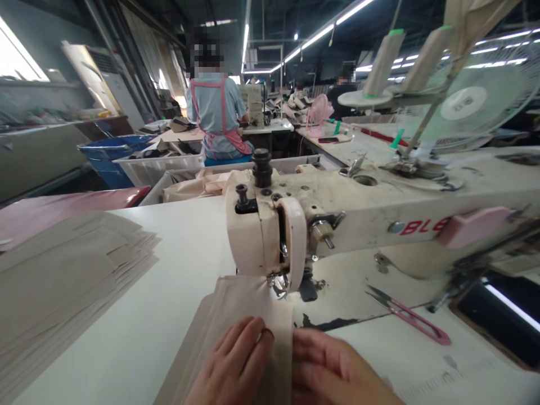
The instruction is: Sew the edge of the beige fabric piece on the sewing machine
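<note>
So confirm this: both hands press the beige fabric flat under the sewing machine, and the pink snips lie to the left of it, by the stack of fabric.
Not quite. The head view shows the pink snips lying to the right of the fabric, on the table below the machine arm, not by the stack. Both the left hand and the right hand do press the fabric flat.

Long fluorescent tubes (320,31) run across a dark ceiling. Bright windows (17,62) glow on the left wall. Rows of work tables (358,147) stretch back, a blue bin (105,160) sits on the floor, and a person in a pink apron (217,112) sits working ahead.
</note>
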Available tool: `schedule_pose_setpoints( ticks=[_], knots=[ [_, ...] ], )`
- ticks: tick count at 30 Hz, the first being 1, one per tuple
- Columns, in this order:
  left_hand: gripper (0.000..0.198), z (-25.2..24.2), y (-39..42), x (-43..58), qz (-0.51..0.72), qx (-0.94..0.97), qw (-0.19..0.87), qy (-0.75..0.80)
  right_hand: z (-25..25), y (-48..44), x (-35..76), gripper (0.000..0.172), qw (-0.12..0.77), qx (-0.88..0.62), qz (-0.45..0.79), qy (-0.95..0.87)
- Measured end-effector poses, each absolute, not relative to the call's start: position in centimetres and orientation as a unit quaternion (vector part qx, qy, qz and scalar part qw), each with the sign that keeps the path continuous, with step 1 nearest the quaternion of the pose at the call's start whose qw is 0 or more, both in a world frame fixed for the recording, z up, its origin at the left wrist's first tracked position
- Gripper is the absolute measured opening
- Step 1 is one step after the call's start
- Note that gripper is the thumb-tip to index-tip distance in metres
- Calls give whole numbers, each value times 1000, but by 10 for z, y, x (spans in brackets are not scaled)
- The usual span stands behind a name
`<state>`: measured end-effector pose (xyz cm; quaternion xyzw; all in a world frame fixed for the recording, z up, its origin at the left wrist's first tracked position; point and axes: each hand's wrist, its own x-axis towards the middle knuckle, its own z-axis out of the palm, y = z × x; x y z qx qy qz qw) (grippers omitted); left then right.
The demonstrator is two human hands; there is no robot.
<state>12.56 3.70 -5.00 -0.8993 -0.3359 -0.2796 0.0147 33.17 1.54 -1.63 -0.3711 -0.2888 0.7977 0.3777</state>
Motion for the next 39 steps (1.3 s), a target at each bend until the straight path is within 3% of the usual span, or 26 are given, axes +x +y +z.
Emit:
schedule_pose_setpoints(
  ticks=[3,6,9,19,23,27,39],
  knots=[
    [9,-38,42,140,-297,-833,-202,-421,-6,34,326,34,426,-435,731,-308],
    [34,-20,48,158,-206,-739,-267,-584,-6,45,323,24,425,-435,717,-341],
    [32,-12,51,169,-160,-717,-270,-623,-11,46,322,20,423,-448,705,-351],
    [20,-32,42,173,-256,-743,-231,-573,-15,48,323,17,415,-437,692,-397],
    [19,-38,38,169,-315,-707,-299,-558,-20,50,326,27,425,-458,664,-411],
    [19,-40,38,169,-381,-647,-356,-556,-22,52,325,19,420,-492,649,-399],
    [23,-42,32,178,-431,-724,-247,-479,-15,52,324,21,398,-490,692,-348]
  ],
)
